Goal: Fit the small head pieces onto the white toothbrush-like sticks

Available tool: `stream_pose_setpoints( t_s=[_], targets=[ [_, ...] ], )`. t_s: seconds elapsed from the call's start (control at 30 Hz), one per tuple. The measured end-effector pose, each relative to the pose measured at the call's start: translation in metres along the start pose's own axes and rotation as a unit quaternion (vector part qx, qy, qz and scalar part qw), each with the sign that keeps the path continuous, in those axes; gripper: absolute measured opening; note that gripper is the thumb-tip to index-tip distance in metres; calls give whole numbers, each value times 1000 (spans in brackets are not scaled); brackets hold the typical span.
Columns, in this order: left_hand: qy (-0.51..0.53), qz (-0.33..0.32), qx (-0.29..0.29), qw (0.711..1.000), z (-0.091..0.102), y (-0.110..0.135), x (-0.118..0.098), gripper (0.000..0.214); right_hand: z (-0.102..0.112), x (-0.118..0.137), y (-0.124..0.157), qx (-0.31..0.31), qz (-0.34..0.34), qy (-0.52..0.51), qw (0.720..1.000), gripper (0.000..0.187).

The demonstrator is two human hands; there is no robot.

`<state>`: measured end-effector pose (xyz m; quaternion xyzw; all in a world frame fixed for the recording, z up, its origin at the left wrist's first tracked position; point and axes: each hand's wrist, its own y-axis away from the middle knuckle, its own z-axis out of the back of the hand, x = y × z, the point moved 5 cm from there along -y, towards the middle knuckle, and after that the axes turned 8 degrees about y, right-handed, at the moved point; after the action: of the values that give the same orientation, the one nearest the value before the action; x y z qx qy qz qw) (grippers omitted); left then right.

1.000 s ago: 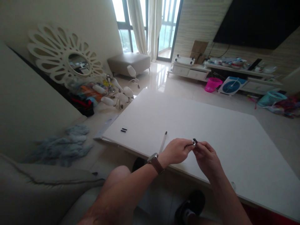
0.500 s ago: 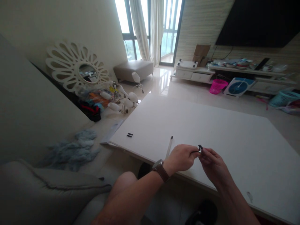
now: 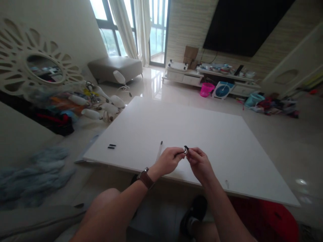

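Over the near edge of the white board (image 3: 202, 124), my left hand (image 3: 168, 162) and my right hand (image 3: 200, 163) meet. Both are closed, their fingertips pinching a small black-and-silver object (image 3: 186, 150) from opposite sides. It is too small to name, and the fingers cover part of it. Just beyond my left hand lies a clear pen (image 3: 159, 151) with a black end, partly hidden by the hand. Two short black strips (image 3: 111, 147) lie side by side near the board's left edge. A small translucent piece (image 3: 227, 184) lies right of my right forearm.
White lamp arms (image 3: 108, 106) and bagged items stand beyond the board's left side, near a mirror (image 3: 45, 69). Grey fluffy cloth (image 3: 45, 168) lies on the floor at left. A red round object (image 3: 277, 218) is below the board at right. A pink basket (image 3: 207, 89) stands farther back.
The view has swung to the right, so everything appears farther left, and more of the board's right side and the red object show. Both hands keep their pinch on the small object.
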<state>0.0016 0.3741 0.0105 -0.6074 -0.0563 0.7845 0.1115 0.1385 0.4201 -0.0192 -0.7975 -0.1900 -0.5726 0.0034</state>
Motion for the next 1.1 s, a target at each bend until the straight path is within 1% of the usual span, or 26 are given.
stream_pose_setpoints(
  t_s=[0.1,0.23,0.37,0.5,0.63,0.87,1.0,1.1],
  targets=[
    [17,13,5,1000,2,-1,1,25,-1,0,2,5,-21,-16,1000,23],
    [26,22,5,999,4,-1,0,26,1,-1,3,-3,-42,-34,999,27],
    [35,33,12,999,4,-2,-1,25,2,0,3,0,-45,-43,998,29],
    [48,32,21,998,3,-2,-1,25,0,0,3,17,-43,-48,998,26],
    [52,32,34,998,4,-1,-3,25,0,-1,3,24,-30,-40,998,22],
    [64,30,55,996,7,-2,-11,26,-3,1,5,15,3,-30,999,19],
    [57,19,52,997,9,-1,-14,25,-4,2,6,9,15,-25,1000,19],
    [39,12,37,998,11,0,-14,24,-3,2,5,1,20,-22,1000,20]
  ],
)
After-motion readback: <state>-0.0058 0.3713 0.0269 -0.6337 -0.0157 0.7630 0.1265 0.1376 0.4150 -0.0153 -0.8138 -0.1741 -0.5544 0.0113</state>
